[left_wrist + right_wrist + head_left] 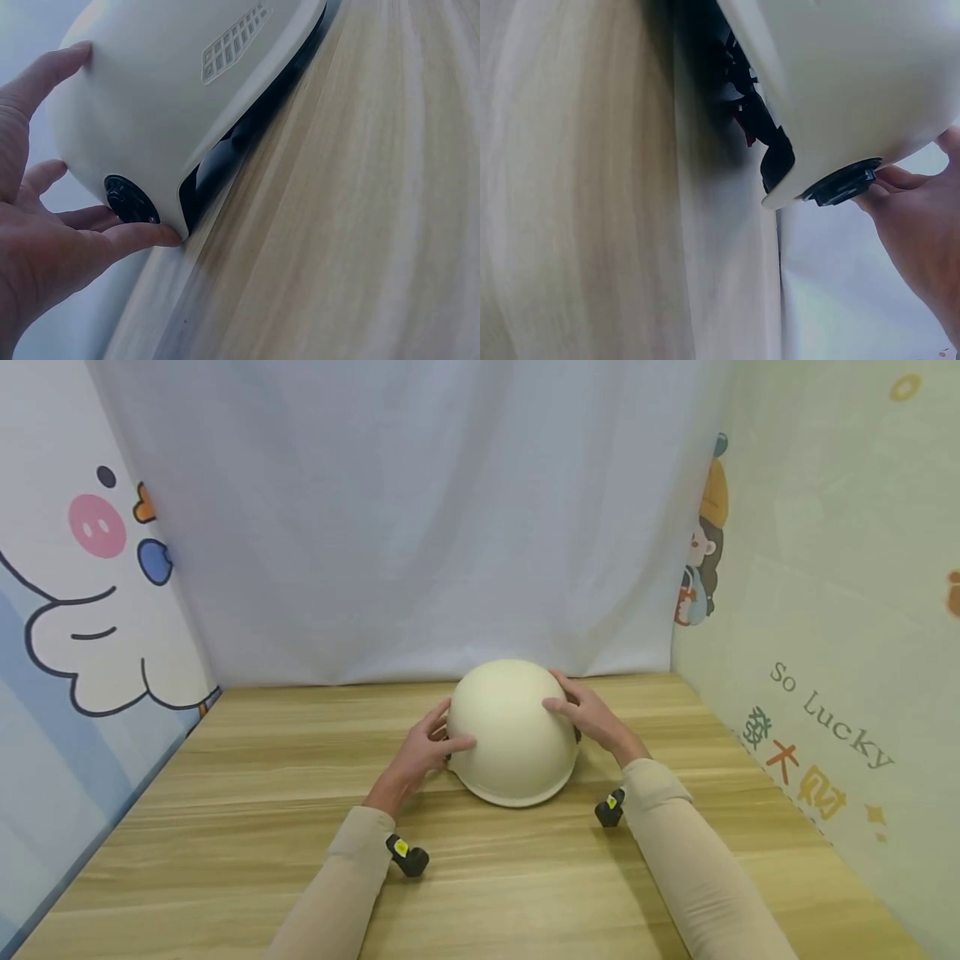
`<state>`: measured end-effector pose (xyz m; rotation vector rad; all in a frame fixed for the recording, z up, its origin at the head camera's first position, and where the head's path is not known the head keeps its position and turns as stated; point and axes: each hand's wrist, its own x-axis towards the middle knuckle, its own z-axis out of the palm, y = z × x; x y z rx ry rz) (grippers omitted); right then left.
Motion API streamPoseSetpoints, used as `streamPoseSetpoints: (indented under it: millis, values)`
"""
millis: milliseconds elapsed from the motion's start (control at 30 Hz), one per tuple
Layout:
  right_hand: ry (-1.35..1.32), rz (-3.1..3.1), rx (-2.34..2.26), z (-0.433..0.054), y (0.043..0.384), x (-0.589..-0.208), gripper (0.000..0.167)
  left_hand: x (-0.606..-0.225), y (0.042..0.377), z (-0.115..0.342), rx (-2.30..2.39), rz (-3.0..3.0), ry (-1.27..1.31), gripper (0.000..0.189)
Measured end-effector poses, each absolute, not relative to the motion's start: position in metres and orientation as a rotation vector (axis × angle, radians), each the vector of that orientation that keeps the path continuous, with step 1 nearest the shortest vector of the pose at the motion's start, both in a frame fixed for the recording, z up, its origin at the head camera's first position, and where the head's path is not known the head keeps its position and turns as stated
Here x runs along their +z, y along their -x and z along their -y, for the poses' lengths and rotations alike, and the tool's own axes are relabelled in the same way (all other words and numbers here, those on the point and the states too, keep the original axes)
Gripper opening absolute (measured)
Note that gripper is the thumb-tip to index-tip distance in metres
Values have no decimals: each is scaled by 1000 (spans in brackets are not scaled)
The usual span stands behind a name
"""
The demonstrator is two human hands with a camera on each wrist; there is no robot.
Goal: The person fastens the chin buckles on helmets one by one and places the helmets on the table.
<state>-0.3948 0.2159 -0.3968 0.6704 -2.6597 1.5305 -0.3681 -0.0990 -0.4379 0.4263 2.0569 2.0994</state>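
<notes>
A cream helmet [512, 727], dome upward, is at the far middle of the wooden table. My left hand [422, 752] holds its left side, the thumb lying on the shell. On the opposite side my right hand [596, 717] grips it, thumb on the dome and other fingers partly hidden behind it. The left wrist view shows a grille-like vent [236, 45] and a round black fitting [129, 199] beside my fingers. Black straps [754, 112] with a bit of red show under the rim in the right wrist view. Whether the whole rim touches the table cannot be told.
The wooden table [480, 877] reaches back to a pale curtain [405, 527]. Printed cloth walls stand at the left [45, 710] and right [817, 610]. A small black device sits on each wrist, at the left [408, 857] and right [610, 810].
</notes>
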Motion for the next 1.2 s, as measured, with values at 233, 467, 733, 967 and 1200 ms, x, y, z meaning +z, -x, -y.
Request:
streamPoseSetpoints:
  millis: [233,467,733,967,1200]
  values:
    - [-689,2652,1544,-218,395,-401,73,-438,368,99,2076,-2069,-420,90]
    - [-690,2678,1512,-218,394,-401,75,-436,370,100,2048,-2098,-420,90]
    - [-676,2691,1561,-220,394,-405,74,-433,369,99,2026,-2116,-413,89]
    - [-691,2716,1567,-220,396,-406,73,-431,371,100,1985,-2124,-397,93]
    - [-688,2727,1562,-220,395,-406,74,-431,369,100,1964,-2130,-393,94]
